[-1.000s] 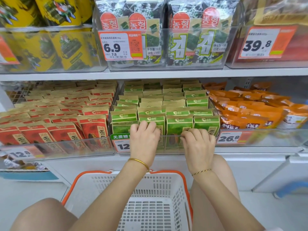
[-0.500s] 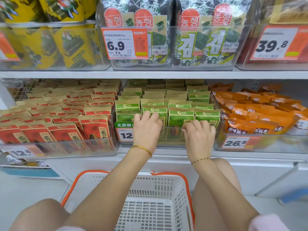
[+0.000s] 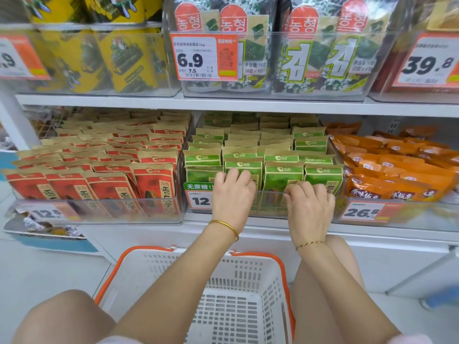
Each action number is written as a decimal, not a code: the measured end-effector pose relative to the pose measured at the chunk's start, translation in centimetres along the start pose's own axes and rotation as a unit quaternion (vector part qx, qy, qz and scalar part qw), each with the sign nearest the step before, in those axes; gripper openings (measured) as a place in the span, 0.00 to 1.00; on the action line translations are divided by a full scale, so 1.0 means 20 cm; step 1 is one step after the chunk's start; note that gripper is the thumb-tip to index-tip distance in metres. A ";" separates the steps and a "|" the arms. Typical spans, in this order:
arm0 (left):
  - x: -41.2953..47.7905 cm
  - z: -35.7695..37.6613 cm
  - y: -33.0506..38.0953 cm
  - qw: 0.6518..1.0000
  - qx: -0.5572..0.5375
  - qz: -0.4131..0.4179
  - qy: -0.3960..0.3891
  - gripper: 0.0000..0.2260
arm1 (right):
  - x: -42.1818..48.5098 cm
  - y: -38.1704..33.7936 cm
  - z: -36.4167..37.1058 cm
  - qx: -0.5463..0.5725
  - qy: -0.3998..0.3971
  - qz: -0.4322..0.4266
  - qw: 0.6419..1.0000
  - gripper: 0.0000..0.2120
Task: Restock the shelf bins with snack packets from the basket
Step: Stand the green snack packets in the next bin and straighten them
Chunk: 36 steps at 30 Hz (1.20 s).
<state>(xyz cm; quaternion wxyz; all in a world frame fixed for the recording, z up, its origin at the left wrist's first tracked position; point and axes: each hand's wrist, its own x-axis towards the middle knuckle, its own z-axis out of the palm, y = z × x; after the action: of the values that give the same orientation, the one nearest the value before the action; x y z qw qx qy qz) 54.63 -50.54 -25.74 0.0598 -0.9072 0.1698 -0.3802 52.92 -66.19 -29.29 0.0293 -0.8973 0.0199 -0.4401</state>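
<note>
Now curled round the front green packets (image 3: 283,178) with the left grip (image 3: 232,194), middle of the frame. Just beside, hooked over the front edge of the clear bin (image 3: 269,206) with the right grip (image 3: 309,207). Bottom middle: white basket (image 3: 248,274). At left red packets (image 3: 111,189), at right orange packets (image 3: 387,180).

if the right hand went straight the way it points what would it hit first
Most likely the front row of green packets in the middle bin: the fingers of the right hand curl at its clear front edge, though depth is unclear.
</note>
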 end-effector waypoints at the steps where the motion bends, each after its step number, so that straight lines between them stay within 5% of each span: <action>1: 0.00 0.00 0.00 1.000 -0.004 0.002 0.001 0.12 | 0.00 0.00 0.00 0.000 -0.001 0.002 1.000 0.09; 13: 0.01 -0.05 -0.17 0.983 -0.159 0.025 0.089 0.05 | 0.12 -0.24 -0.14 0.064 0.078 0.052 0.994 0.11; 15: 0.10 -0.07 -0.27 0.984 -0.165 -0.032 0.063 0.14 | 0.27 -0.31 -0.14 0.053 0.019 0.051 0.997 0.14; 18: 0.24 -0.04 -0.39 0.975 -0.123 -0.100 -0.152 0.24 | 0.44 -0.40 -0.12 0.004 -0.234 0.010 0.972 0.28; 20: 0.29 0.00 -0.40 0.959 -0.120 -0.099 -0.237 0.25 | 0.47 -0.40 -0.07 -0.024 -0.316 -0.014 0.948 0.30; 30: 0.49 0.00 -0.50 0.935 -0.164 -0.080 -0.303 0.19 | 0.63 -0.34 -0.06 0.027 -0.308 0.022 0.951 0.25; 36: 0.56 0.13 -0.49 0.908 -0.116 -0.037 -0.402 0.25 | 0.72 -0.27 0.04 0.004 -0.476 0.035 0.879 0.31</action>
<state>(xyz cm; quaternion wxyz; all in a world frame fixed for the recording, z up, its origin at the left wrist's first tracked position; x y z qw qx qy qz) 66.33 -45.31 -17.81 0.0029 -0.9894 0.1407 0.0368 62.44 -61.68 -18.07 0.0540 -0.9972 0.0330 0.0409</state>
